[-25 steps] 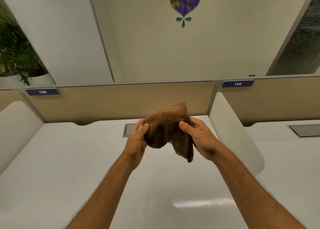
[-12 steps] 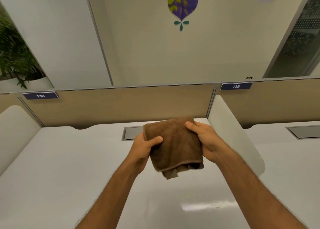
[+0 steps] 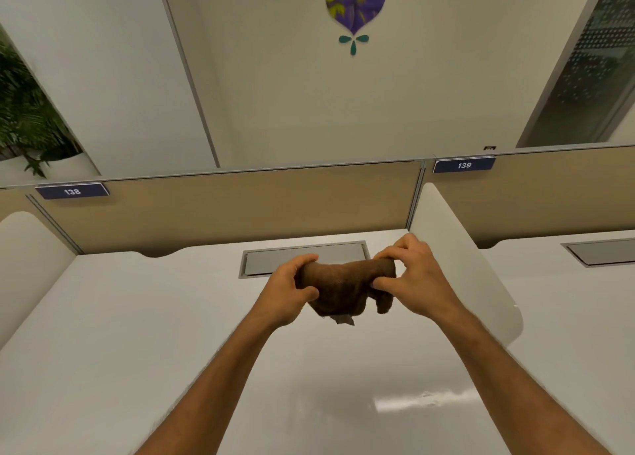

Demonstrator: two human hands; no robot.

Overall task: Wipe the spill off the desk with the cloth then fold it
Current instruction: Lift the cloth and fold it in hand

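Two hands hold the brown cloth (image 3: 343,289) in the air above the white desk (image 3: 137,317), in front of the grey cable hatch (image 3: 271,262) set into the desk's far edge. Your left hand (image 3: 288,291) grips the cloth's left end, thumb curled across the near face and fingers wrapped over the top edge. The cloth sags in a bunched mass between both hands, a pale tag hanging at its lowest point. Your right hand (image 3: 417,283) pinches the right end between thumb and fingertips. Further right stands the rounded white divider (image 3: 464,248).
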